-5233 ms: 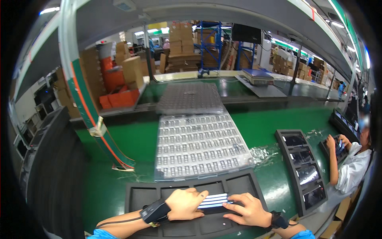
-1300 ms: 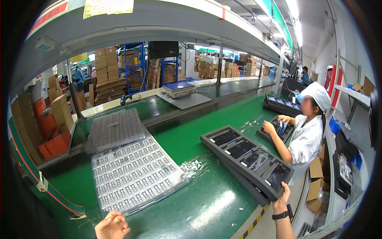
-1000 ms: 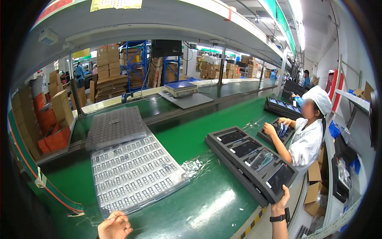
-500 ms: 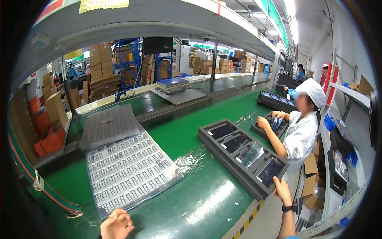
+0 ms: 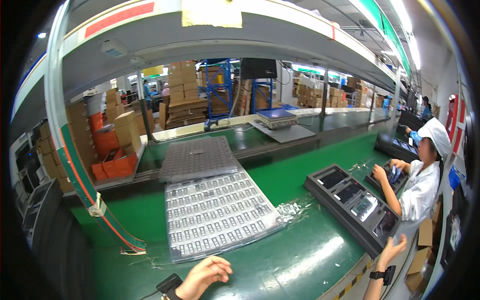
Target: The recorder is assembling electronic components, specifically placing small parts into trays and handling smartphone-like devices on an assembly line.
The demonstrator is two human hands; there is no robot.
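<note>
My left hand (image 5: 206, 276) hovers over the near part of the green bench, its fingers loosely bent and holding nothing. Just beyond it lies a clear plastic tray (image 5: 273, 225) with rows of small dark-and-white parts. A darker grey stacked tray (image 5: 197, 156) overlaps its far end. On the right, my right hand (image 5: 392, 248) has its fingers apart beside the near corner of a black foam tray (image 5: 367, 241). That tray carries several flat dark screen panels (image 5: 364, 206) in separate recesses. One panel shines brighter than the others. Black bands circle both my wrists.
A co-worker in a white cap and coat (image 5: 420, 192) handles small panels over another black tray at the right. Plastic scraps (image 5: 291, 211) lie between the trays. A scale (image 5: 276, 119) stands at the back. A striped post (image 5: 75, 165) rises on the left; an overhead shelf (image 5: 165, 47) spans above.
My view has swung left, so the scene sits further right in the picture. My right hand has come off the foam tray's corner and its fingers have spread. My left hand remains empty.
</note>
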